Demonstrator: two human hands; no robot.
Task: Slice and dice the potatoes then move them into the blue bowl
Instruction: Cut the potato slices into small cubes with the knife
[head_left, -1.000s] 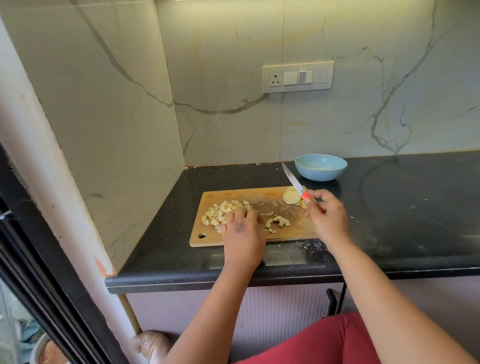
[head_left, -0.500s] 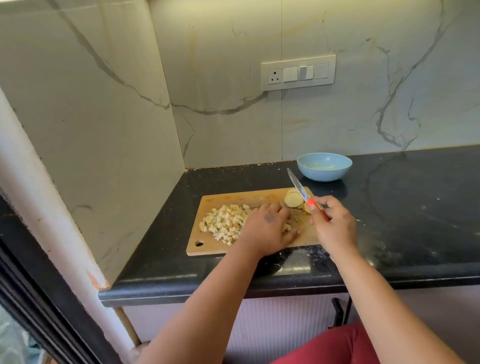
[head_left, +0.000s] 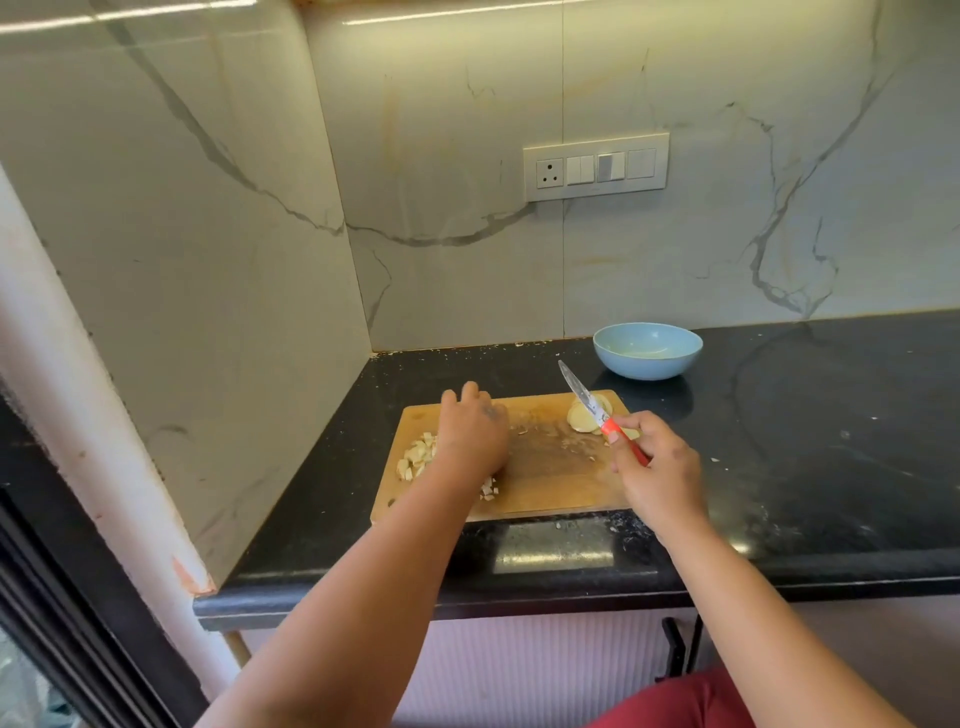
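Holding a small knife with an orange-red handle and a steel blade (head_left: 597, 414), the right hand (head_left: 658, 475) has its fingers curled round the handle, blade pointing up and away toward the back wall. The blade crosses in front of the pale uncut potato chunk (head_left: 582, 415), which sits at the far right corner of the rectangular wooden cutting board (head_left: 550, 478). Can't tell if the blade actually touches the potato or just hovers over it.

The left hand (head_left: 474, 436) lies palm down over the left part of the board, covering most of the heap of pale diced potato cubes (head_left: 415, 456). Its fingers reach toward the far edge, loosely together and a bit bent, and whether they're pinching any cubes I can't tell since the hand hides them. A few cubes peek out on the left of the hand and some near the wrist.

The round light blue bowl (head_left: 648, 351) stands on the black stone countertop (head_left: 810, 441) just behind the board's far right corner, apart from it. No potato shows in it from this angle. A white switch panel (head_left: 596, 166) is on the marble wall behind.
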